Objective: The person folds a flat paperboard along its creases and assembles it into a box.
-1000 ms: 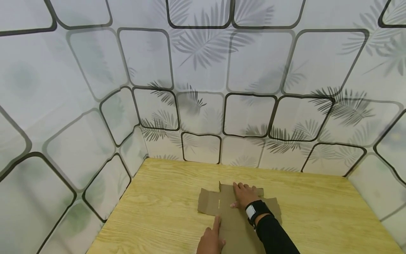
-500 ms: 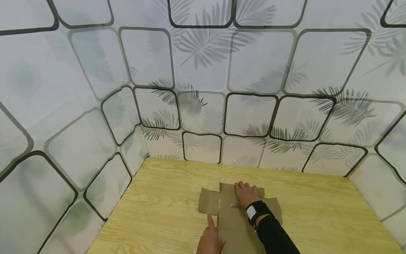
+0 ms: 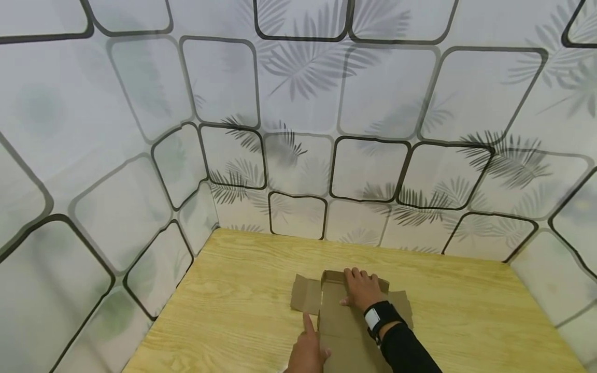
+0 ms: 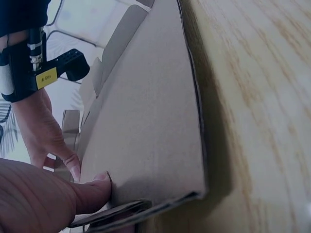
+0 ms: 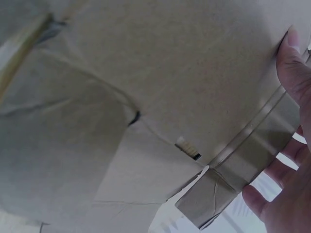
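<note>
A brown cardboard box blank (image 3: 338, 324) lies partly unfolded, its long panel running away from me. At its far end my right hand (image 3: 364, 291) grips the raised end flap (image 3: 332, 276). The right wrist view shows the thumb on the inside panel and the fingers (image 5: 291, 148) behind that flap. My left hand (image 3: 305, 353) holds the left side near the front, index finger pointing forward. In the left wrist view its thumb (image 4: 97, 191) presses against the cardboard (image 4: 146, 111), with part of a finger seen beneath the edge. The near end of the blank is out of the head view.
Side tabs spread out on the left (image 3: 305, 294) and the right (image 3: 402, 306) of the blank. Everything lies on a wood-grain table (image 3: 242, 305). A patterned white wall covering (image 3: 298, 166) closes off the back and both sides.
The far end flap has swung upward under my right hand. My left index finger has moved left, off the cardboard edge, and the left side of the blank stands slightly higher.
</note>
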`<action>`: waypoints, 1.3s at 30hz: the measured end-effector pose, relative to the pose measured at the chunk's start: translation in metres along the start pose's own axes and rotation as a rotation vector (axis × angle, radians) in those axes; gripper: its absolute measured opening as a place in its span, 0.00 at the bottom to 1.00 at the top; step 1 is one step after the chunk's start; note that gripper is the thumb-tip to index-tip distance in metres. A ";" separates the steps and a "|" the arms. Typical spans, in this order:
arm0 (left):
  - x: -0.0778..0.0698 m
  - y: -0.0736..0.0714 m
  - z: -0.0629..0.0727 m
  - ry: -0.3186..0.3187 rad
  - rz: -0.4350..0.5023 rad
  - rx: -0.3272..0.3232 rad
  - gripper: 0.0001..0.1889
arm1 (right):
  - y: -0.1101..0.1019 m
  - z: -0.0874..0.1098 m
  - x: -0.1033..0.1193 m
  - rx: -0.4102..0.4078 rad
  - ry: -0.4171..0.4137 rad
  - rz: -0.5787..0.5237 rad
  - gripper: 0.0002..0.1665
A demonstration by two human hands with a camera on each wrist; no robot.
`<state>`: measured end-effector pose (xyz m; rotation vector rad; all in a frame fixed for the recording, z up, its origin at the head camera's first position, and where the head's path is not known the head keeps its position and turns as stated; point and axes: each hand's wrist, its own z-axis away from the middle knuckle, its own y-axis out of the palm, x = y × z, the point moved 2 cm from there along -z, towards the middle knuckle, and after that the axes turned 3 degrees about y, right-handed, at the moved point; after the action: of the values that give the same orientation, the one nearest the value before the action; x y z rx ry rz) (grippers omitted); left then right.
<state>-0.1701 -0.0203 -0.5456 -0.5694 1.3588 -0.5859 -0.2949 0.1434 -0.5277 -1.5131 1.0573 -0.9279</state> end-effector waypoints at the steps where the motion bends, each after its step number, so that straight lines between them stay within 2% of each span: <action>1: 0.000 0.000 0.000 -0.002 0.000 0.006 0.53 | 0.000 0.001 0.000 -0.003 -0.007 0.005 0.47; 12: -0.001 -0.004 -0.003 0.047 0.024 -0.012 0.52 | -0.009 0.008 0.003 0.020 -0.001 -0.067 0.45; 18: -0.001 -0.006 -0.004 0.043 0.038 0.014 0.52 | -0.012 0.010 0.004 0.050 0.014 -0.100 0.45; 24: 0.000 -0.006 -0.005 0.045 0.051 0.020 0.52 | -0.007 0.009 0.003 0.049 0.016 -0.105 0.46; 34: 0.003 0.004 -0.004 -0.024 0.046 0.042 0.52 | 0.000 0.002 -0.002 0.070 0.046 -0.176 0.45; 37: 0.003 0.002 -0.004 -0.013 0.052 0.041 0.52 | -0.001 0.004 -0.001 0.057 0.040 -0.196 0.44; 39: 0.003 -0.001 -0.005 0.010 0.089 0.035 0.47 | -0.001 0.005 0.002 0.051 0.021 -0.229 0.42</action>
<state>-0.1747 -0.0237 -0.5479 -0.4754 1.3738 -0.5399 -0.2894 0.1437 -0.5274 -1.6072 0.8803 -1.1222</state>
